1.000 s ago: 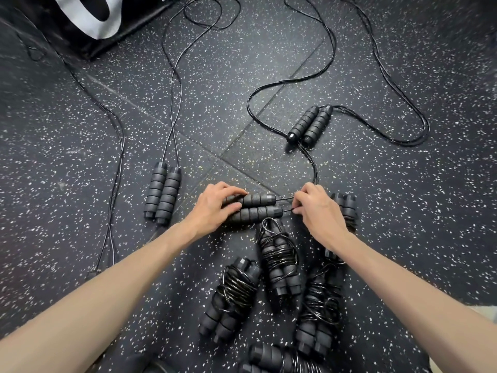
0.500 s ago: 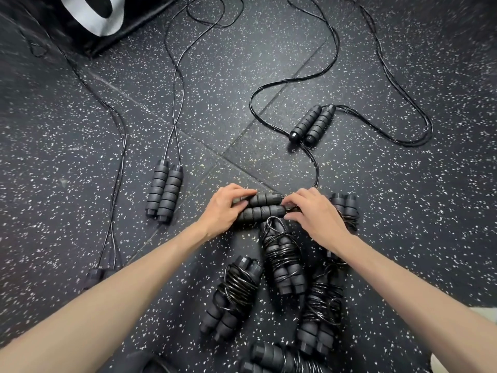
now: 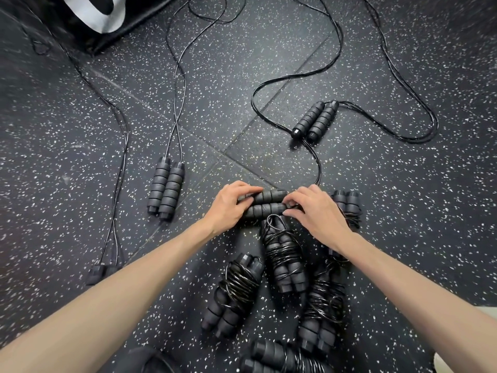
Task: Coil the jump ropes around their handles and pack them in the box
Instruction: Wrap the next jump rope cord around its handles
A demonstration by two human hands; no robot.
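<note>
Head view: both hands, left hand (image 3: 228,208) and right hand (image 3: 316,211), grip paired handles (image 3: 266,204) between them.

Handle pair (image 3: 265,203) lying crosswise at centre of floor (image 3: 403,238), left hand (image 3: 228,205) on its left end, right hand (image 3: 317,211) at its right end. Three coiled ropes (image 3: 282,254) (image 3: 234,289) (image 3: 322,302) nearer camera. Uncoiled handle pair (image 3: 166,188) to left; another (image 3: 316,121) behind, right. Box (image 3: 113,22) far left corner.
</note>
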